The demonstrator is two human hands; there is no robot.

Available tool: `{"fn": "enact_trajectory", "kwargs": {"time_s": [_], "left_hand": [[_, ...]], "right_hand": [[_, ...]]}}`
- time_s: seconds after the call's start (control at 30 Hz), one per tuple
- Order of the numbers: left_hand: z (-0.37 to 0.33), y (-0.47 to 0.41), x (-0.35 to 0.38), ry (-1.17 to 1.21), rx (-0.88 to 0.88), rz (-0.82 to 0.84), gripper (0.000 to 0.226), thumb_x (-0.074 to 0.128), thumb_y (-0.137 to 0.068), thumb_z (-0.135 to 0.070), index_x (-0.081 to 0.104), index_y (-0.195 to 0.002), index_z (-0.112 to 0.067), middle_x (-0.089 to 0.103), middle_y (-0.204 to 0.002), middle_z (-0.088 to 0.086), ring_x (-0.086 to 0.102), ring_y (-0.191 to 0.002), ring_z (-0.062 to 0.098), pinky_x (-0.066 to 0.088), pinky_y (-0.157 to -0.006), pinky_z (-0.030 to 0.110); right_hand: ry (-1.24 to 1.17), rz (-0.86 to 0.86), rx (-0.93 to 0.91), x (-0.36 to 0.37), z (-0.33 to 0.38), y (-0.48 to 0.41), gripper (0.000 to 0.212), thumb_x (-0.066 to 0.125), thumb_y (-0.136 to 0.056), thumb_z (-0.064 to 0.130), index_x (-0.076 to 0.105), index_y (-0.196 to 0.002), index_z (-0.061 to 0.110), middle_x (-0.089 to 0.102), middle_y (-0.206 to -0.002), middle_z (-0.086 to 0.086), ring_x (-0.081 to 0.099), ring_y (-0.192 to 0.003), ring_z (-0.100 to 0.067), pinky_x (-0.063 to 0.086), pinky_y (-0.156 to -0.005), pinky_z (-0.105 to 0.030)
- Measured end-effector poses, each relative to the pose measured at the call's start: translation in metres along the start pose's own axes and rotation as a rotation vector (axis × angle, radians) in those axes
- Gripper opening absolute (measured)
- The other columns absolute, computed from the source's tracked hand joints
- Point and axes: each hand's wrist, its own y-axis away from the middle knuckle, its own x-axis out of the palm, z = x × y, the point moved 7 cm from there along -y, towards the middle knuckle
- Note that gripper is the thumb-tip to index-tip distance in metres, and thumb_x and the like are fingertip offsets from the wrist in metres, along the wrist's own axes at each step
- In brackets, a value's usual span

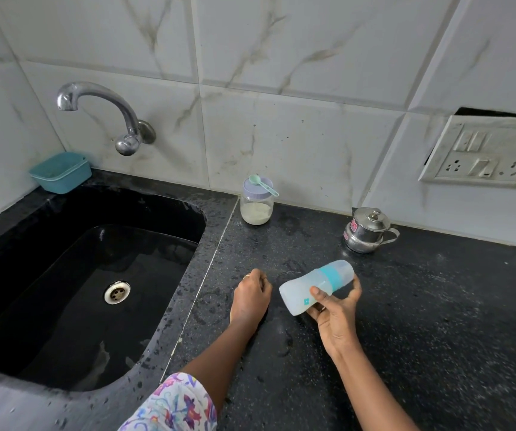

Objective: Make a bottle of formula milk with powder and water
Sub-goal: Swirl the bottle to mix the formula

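A translucent baby bottle (300,289) with a teal collar and clear cap lies tilted, cap end pointing up and right, in my right hand (337,315) just above the black counter. My left hand (250,298) rests on the counter left of the bottle, fingers curled, holding nothing. A glass jar of pale powder (256,206) with a lilac lid stands at the back by the wall. A teal scoop (262,184) lies on that lid. A small steel lidded pot (367,231) with a handle stands at the back right.
A black sink (63,293) with a metal drain fills the left, under a chrome tap (101,113). A teal plastic tub (60,172) sits in the back left corner. The wet counter (421,321) stretches right. A switch and socket plate (483,150) is on the wall.
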Motion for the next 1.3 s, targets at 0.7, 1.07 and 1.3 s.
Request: {"fn": "enact_trajectory", "kwargs": {"time_s": [0.7, 1.07, 1.3], "left_hand": [[-0.001, 0.0, 0.0, 0.004, 0.004, -0.006, 0.012, 0.049, -0.092, -0.019, 0.057, -0.095, -0.01, 0.063, -0.088, 0.006, 0.058, -0.076, 0.021, 0.047, -0.069, 0.035], [-0.001, 0.0, 0.0, 0.001, -0.003, -0.001, 0.011, 0.05, -0.092, -0.019, 0.057, -0.093, -0.011, 0.063, -0.085, 0.005, 0.058, -0.075, 0.021, 0.047, -0.067, 0.035], [-0.001, 0.0, 0.001, -0.008, 0.01, -0.003, 0.011, 0.05, -0.092, -0.019, 0.056, -0.093, -0.01, 0.063, -0.085, 0.005, 0.058, -0.074, 0.022, 0.047, -0.068, 0.035]], "right_hand": [[-0.041, -0.068, 0.027, -0.01, -0.008, -0.002, 0.074, 0.059, -0.081, -0.009, 0.03, -0.134, 0.034, 0.06, -0.11, -0.004, 0.062, -0.1, -0.024, 0.058, -0.07, -0.046], [0.017, -0.049, 0.043, -0.013, -0.01, -0.001, 0.079, 0.06, -0.079, -0.011, 0.029, -0.134, 0.037, 0.062, -0.107, -0.005, 0.062, -0.097, -0.023, 0.057, -0.07, -0.045], [-0.109, -0.128, 0.04, -0.02, -0.015, -0.001, 0.076, 0.061, -0.081, -0.003, 0.028, -0.138, 0.035, 0.058, -0.117, -0.004, 0.061, -0.102, -0.024, 0.058, -0.063, -0.042]]}}
